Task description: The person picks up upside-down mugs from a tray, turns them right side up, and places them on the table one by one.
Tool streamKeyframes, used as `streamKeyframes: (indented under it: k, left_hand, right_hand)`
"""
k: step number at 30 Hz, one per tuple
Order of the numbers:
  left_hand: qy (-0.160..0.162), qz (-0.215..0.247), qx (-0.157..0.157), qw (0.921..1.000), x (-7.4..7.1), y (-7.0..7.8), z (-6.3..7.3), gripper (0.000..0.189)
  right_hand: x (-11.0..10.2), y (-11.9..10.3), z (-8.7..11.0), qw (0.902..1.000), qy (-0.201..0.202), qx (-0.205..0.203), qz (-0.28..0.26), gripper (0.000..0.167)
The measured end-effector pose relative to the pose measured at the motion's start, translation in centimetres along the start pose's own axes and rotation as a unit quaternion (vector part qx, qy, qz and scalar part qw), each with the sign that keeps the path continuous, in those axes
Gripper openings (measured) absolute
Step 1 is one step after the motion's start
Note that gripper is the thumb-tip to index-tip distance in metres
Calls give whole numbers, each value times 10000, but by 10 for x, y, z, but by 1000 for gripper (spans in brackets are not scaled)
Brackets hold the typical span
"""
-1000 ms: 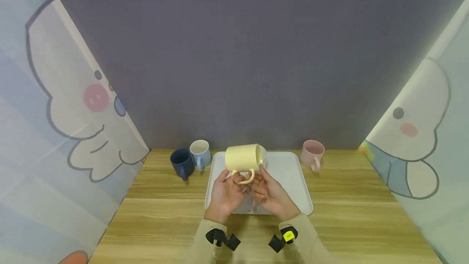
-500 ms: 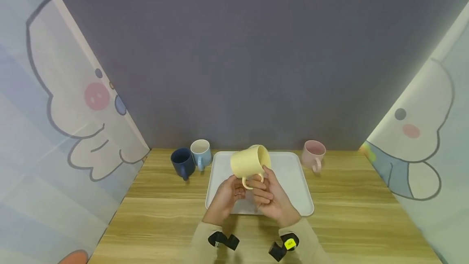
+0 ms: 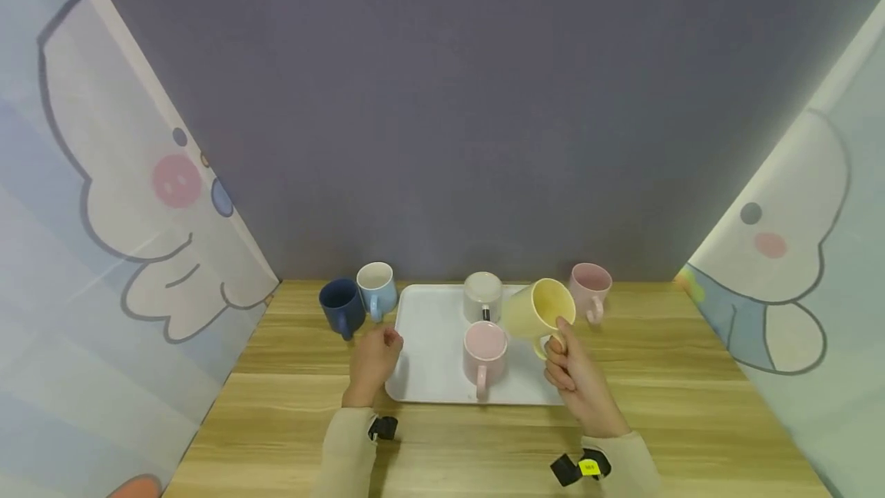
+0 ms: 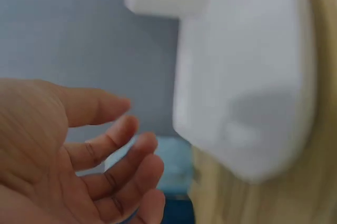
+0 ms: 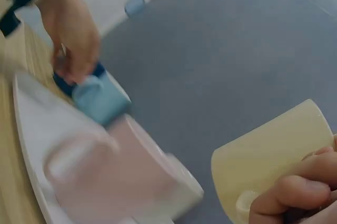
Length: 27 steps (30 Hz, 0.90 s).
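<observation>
My right hand [image 3: 581, 383] grips the handle of a pale yellow mug [image 3: 522, 315], its fingers curled round it. The mug tilts over the right part of a white tray [image 3: 429, 360], its mouth toward the upper right. In the right wrist view the same yellow mug [image 5: 268, 153] stands beside the curled fingers. At the tray's left edge is my left hand [image 3: 373, 363], holding nothing; the left wrist view has its fingers [image 4: 124, 174] loosely bent. Upside down on the tray sit a pink mug [image 3: 485, 360] and, behind it, a white mug [image 3: 482, 298].
Left of the tray, a navy mug [image 3: 342, 310] and a light blue mug [image 3: 379, 292] stand upright, side by side. Another pink mug [image 3: 588, 294] stands upright beyond the tray's right side. A dark grey wall [image 3: 442, 114] rises behind the wooden table [image 3: 276, 406].
The left hand has come off the yellow mug and moved left. The right hand has carried it to the right by its handle, uncovering the two mugs on the tray.
</observation>
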<state>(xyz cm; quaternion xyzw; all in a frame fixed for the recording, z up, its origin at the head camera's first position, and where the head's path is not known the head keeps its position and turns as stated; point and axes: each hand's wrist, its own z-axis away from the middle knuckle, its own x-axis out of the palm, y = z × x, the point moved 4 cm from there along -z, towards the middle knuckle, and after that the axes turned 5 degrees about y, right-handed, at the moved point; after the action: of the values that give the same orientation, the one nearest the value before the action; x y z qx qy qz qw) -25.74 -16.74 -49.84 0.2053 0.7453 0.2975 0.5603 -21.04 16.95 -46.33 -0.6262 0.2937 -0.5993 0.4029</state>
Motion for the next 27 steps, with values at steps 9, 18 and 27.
streamKeyframes:
  k: [9,18,27]
  left_hand:
    - [-382,-457,-290,9978,11,-32,-6,27]
    - [-575,-306,-179,9977,23,-48,-13,22]
    - [-685,-55,-50,9976,25,-52,-16,22]
  right_hand:
    - [-59,-22,19,9900,1363,175,-305,38]
    - [-105,-39,26,9758,2066,313,-642,17]
    - [-135,-50,19,9616,2715,408,-60,21]
